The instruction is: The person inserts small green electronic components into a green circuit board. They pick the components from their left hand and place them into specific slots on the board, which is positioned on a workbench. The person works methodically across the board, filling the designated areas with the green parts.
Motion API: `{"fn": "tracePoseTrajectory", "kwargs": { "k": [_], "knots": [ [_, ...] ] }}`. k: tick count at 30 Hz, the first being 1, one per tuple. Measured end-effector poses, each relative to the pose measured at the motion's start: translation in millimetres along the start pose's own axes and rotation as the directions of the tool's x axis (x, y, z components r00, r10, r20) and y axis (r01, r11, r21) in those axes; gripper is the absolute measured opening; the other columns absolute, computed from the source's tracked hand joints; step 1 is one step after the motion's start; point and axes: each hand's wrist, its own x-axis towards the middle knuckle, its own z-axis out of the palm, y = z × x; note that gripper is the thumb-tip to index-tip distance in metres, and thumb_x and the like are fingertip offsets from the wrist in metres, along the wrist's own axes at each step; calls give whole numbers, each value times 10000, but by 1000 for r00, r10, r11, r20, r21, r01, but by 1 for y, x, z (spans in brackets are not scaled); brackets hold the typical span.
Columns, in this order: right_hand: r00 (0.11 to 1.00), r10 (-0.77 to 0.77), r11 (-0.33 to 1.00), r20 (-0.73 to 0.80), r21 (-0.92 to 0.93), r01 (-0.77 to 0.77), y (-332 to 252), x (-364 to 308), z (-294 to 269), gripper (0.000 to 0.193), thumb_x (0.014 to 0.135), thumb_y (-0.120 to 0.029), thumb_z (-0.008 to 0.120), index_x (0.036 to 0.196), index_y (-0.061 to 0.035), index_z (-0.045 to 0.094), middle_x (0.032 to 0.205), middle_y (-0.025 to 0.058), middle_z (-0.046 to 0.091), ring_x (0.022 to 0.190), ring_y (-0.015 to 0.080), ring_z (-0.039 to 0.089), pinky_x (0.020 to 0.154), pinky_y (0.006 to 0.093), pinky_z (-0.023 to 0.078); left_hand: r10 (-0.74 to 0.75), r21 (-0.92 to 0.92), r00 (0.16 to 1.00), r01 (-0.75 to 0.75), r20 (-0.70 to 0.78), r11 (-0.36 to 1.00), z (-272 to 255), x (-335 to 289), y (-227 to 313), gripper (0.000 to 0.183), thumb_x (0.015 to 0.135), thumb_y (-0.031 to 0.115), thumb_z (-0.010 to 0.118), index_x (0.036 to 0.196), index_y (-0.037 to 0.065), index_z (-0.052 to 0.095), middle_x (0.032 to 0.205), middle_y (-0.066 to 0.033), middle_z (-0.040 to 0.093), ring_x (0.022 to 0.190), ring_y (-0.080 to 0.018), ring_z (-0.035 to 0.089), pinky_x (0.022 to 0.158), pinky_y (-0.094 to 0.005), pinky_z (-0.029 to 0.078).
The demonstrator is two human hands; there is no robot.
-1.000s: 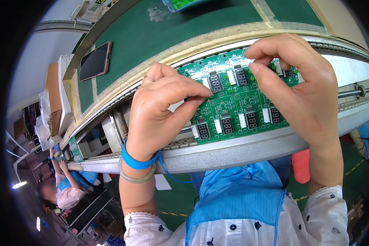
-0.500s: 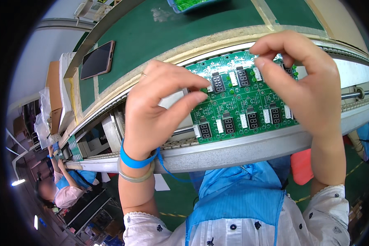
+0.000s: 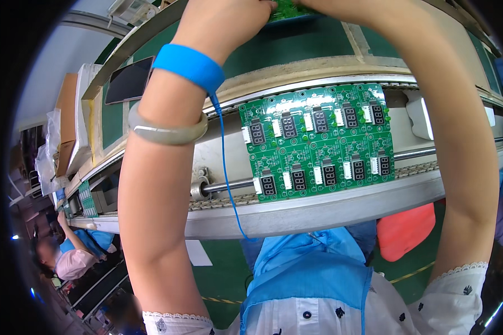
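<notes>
Both my arms stretch over the conveyor to a blue tray (image 3: 299, 23) of small green parts (image 3: 286, 10) at the top edge of the view. At the tray's left side is my left hand (image 3: 229, 22), its fingertips by the green parts and partly cut off. My right hand (image 3: 332, 4) reaches in from the right, its fingers mostly out of the picture. Below them a green circuit board panel (image 3: 313, 146) lies across the conveyor rails, untouched. It carries two rows of black digit displays (image 3: 320, 120) with white connectors (image 3: 309, 123); small green parts stand along its upper row.
The conveyor's metal front rail (image 3: 318, 211) runs between me and the board. A phone (image 3: 129, 81) lies on the green bench at left, beside a cardboard box (image 3: 67, 123). A blue cord (image 3: 226, 167) hangs from my left wristband (image 3: 189, 66). Another person (image 3: 75, 259) works at far left.
Both hands have left the board and moved up and away to the tray of green parts. The board, now uncovered, appears slightly further left and lower in view.
</notes>
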Motion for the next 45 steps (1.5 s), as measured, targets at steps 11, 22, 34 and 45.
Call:
{"fn": "tracePoseTrajectory", "kwargs": {
  "k": [11, 22, 34, 45],
  "knots": [
    [975, 149, 979, -166, 163, -122, -6, 4, 11, 130, 754, -72, 632, 789, 0, 734, 798, 250, 681, 799, 405, 677, 753, 468, 538, -57, -80, 994, 49, -97, 996, 2, 8, 12, 141, 755, 44, 682, 873, -9, 736, 831, -240, 682, 796, -386, 677, 743, -420, 536],
    [929, 251, 789, -271, 613, -34, -13, -18, -1, 171, 807, -104, 632, 863, 41, 705, 811, 203, 692, 771, 338, 668, 731, 430, 523, -374, -428, 928, 337, -3, 839, -26, 2, 22, 150, 854, 28, 645, 955, -54, 720, 744, -149, 698, 655, -184, 640, 614, -295, 491],
    [876, 399, 75, 270, 943, -325, -30, -162, -28, 189, 909, -73, 704, 1072, 22, 713, 969, 52, 711, 911, 109, 640, 802, 250, 518, -187, -752, 884, 464, 429, 468, -22, -91, 75, 237, 983, 96, 597, 1176, 10, 705, 1097, -45, 712, 962, -82, 623, 856, -229, 488],
    [891, 401, 150, 214, 944, -294, -42, -182, -25, 165, 887, 13, 693, 1050, 29, 712, 1006, 69, 708, 943, 126, 646, 847, 250, 518, -246, -743, 777, 628, 580, 232, -11, -101, 93, 251, 881, -6, 696, 1131, 9, 706, 1020, -45, 709, 934, -88, 648, 856, -226, 515]
  ]
}}
